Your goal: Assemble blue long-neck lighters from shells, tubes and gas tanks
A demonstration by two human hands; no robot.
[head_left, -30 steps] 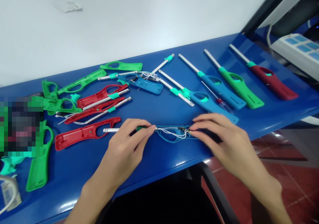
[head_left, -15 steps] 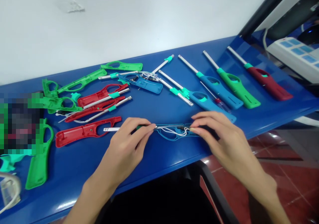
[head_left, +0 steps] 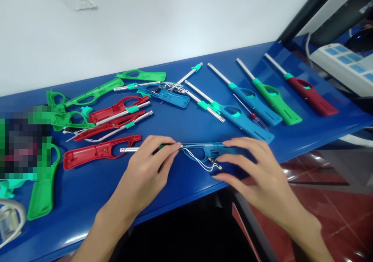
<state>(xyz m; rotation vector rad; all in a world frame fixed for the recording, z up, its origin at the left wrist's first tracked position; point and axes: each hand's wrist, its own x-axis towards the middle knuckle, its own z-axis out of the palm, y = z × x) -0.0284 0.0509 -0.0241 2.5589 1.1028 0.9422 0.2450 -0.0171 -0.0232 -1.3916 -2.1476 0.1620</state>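
Note:
My left hand [head_left: 153,161] pinches the metal lighter tube [head_left: 129,150], whose tip sticks out to the left; its collar is mostly covered by my fingers. To the right of the pinch lies a blue lighter shell half [head_left: 223,148], with its inside facing up. White wires [head_left: 198,162] run out from my left fingertips to a small black igniter piece [head_left: 214,162], which sits over the shell's lower edge. My right hand [head_left: 259,172] has its fingers spread around the right end of the shell. Its thumb is apart from the fingers, just below the igniter.
Assembled lighters in blue [head_left: 247,120], green [head_left: 276,102] and red [head_left: 314,95] lie at the right beside a screwdriver [head_left: 253,116]. Red shell halves [head_left: 84,153], green shell halves [head_left: 43,192] and loose tubes cover the left. A power strip [head_left: 344,60] stands far right.
My right hand has let go of the igniter and spread its fingers. The igniter and wires now hang lower, off the shell's edge. My left hand keeps its pinch.

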